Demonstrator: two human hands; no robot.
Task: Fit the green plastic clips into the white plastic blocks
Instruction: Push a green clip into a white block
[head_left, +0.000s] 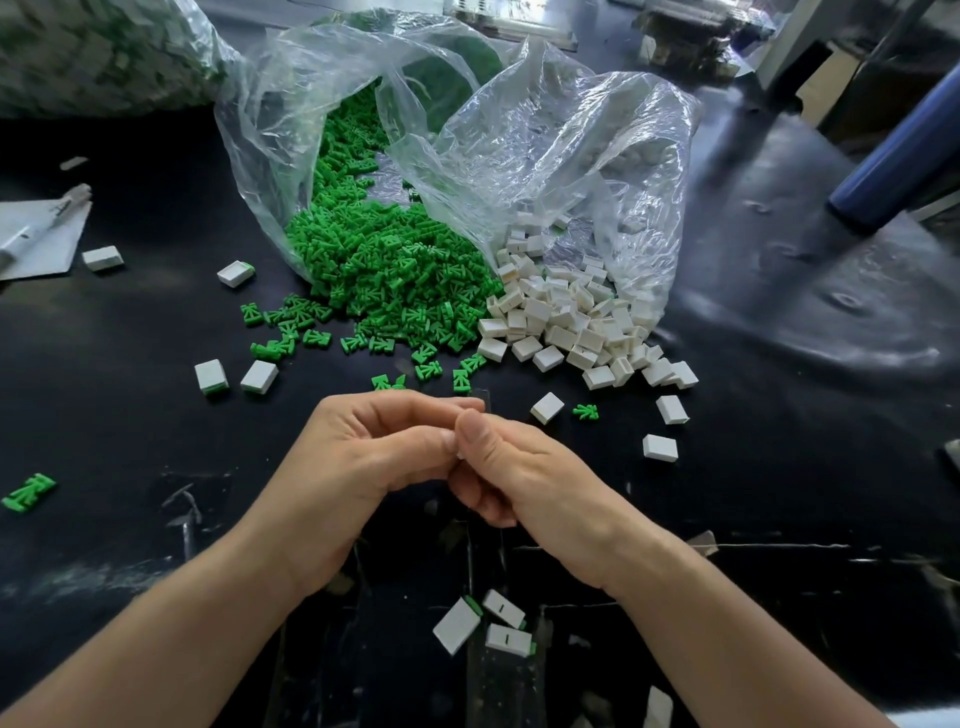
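White piece (460, 455) between left hand (374, 457) and right hand (519, 478), nearly all hidden.

Small assembly workshop, as in a light factory. Bulk stock lies loose on a scuffed, scratched black table (130, 441): clear plastic bags (291, 104) spill a heap of green clips (384, 270) and a heap of white blocks (566, 317), with a further filled bag (78, 52) at far left. Metal fixtures (685, 26) and a blue tube (893, 156) stand at far right.
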